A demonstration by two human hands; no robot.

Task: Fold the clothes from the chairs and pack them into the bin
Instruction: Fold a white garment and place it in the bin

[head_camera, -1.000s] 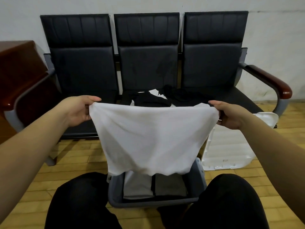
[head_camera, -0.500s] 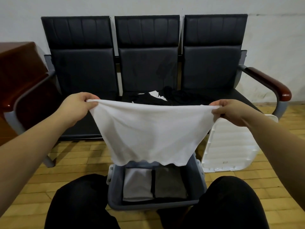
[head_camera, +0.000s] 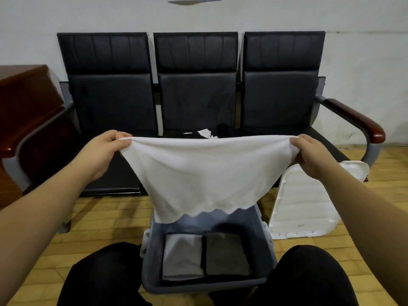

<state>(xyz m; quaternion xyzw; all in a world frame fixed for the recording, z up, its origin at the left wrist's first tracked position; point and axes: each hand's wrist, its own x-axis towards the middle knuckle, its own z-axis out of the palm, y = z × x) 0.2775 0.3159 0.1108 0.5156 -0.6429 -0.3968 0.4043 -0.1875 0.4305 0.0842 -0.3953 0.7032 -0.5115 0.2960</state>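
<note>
Left hand (head_camera: 103, 151) and right hand (head_camera: 313, 155) each pinch a top corner, spreading the white garment (head_camera: 207, 173) taut above the bin (head_camera: 262, 246) for folding

a white lid (head_camera: 309, 208) leans by a brown wooden cabinet-side (head_camera: 24, 102).

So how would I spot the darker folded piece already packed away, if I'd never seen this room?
Find the grey bin on the floor between the person's knees, before the chairs. Two folded pieces lie side by side inside. Yours is the dark grey folded piece on the right; its neighbour, the pale folded piece, is much lighter.
</note>
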